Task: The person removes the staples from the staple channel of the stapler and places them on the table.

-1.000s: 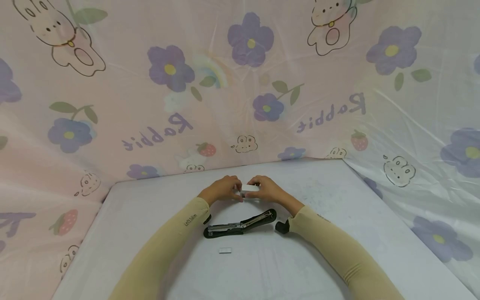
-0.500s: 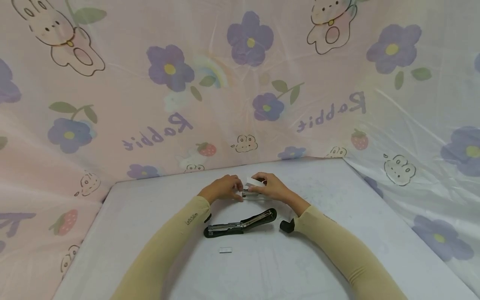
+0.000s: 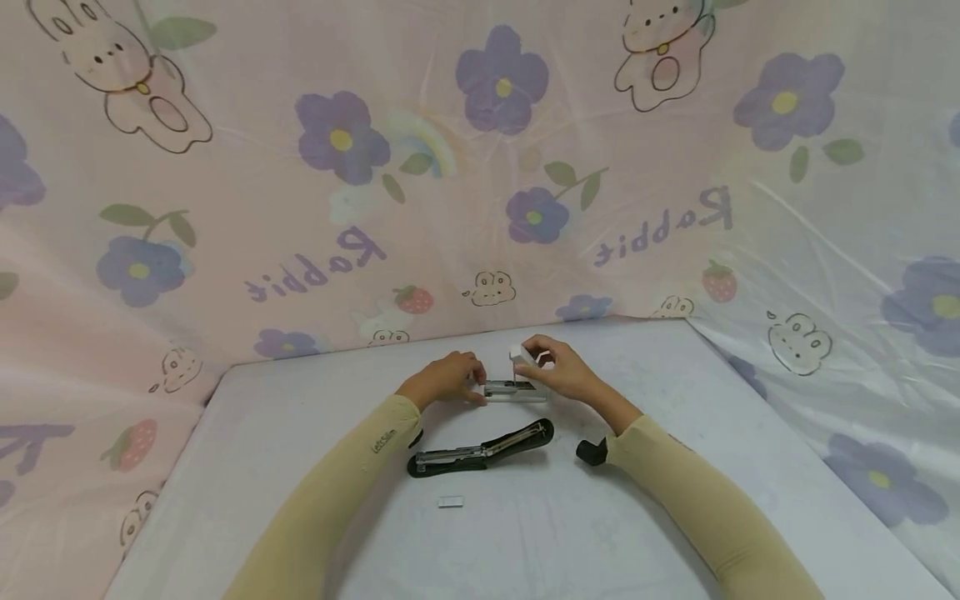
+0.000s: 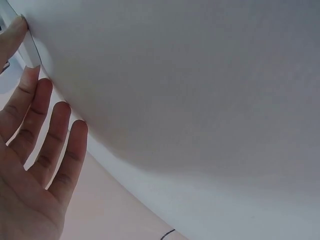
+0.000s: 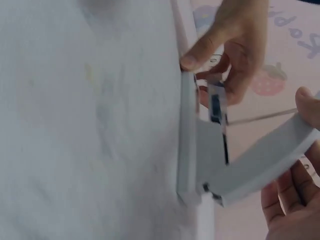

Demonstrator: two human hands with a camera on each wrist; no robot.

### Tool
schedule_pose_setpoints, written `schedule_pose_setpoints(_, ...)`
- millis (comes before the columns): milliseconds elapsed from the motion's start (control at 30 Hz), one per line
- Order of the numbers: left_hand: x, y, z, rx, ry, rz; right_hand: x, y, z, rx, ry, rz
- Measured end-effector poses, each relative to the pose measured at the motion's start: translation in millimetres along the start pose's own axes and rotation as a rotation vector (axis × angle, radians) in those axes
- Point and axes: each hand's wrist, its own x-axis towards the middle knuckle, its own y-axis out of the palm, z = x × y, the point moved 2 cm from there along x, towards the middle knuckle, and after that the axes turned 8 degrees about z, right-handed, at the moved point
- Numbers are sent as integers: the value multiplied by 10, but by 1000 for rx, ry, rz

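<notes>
A white stapler lies at the far middle of the table with its top cover [image 5: 265, 162] swung up from its base [image 5: 187, 140]. My left hand [image 3: 450, 377] pinches the base's left end between thumb and index finger; the other fingers stretch out loosely in the left wrist view. With thumb and fingers, my right hand [image 3: 564, 371] holds the raised cover by its free end. A thin metal rod [image 5: 262, 117] runs from the cover to the staple channel [image 5: 216, 102]. Nearer the body, a black stapler [image 3: 480, 452] lies spread open on its side.
A small silvery strip of staples [image 3: 451, 502] lies in front of the black stapler. A white cloth covers the table [image 3: 615, 533]. Behind it hangs a patterned curtain [image 3: 435, 208]. A black strap piece [image 3: 592, 452] sticks out from the right sleeve.
My right hand has lifted the white stapler's cover up and to the right, exposing the metal channel. My left hand has stayed at the base's left end.
</notes>
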Motion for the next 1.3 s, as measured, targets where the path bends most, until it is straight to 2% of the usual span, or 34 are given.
schedule_pose_setpoints(267,-12,8,-12,1,-2,-1,-118,-143,-33,-20,4,-37)
schedule_pose_setpoints(367,-16,12,-17,6,-3,-3,-159,-179,-52,-25,-20,-47)
schedule_pose_setpoints(567,-3,17,-12,-8,-17,7,-222,-235,-82,14,-28,-43)
schedule_pose_setpoints(1100,-39,-9,-45,-2,-14,7,-284,-283,-174,111,12,-63)
schedule_pose_setpoints(1300,-53,-4,-45,0,-15,-2,-284,-286,-166,124,1,-62)
